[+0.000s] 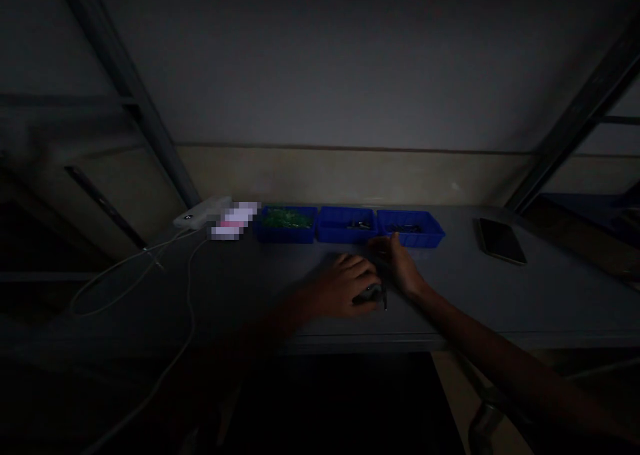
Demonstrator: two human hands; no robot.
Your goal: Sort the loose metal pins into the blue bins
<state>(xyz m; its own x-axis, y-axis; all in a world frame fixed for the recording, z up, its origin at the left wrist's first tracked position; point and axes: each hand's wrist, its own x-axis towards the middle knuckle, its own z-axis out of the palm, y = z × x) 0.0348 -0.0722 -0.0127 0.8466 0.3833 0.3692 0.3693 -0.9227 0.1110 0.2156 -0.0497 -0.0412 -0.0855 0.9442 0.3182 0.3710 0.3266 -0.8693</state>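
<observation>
In the dim head view, my left hand rests low over the grey tabletop, its fingers curled around a small dark object. A thin dark pin-like part sticks out beside that object; its exact kind is too dark to make out. To the right, my right hand is just in front of the right blue bin, fingers pointing left and apart from the thumb. Nothing shows in it. That bin contains small dark metal-looking pieces.
The middle blue bin holds a few small parts; the left blue bin holds green pieces. A phone lies at right. At left are a white power strip, its cable and a blurred-out item.
</observation>
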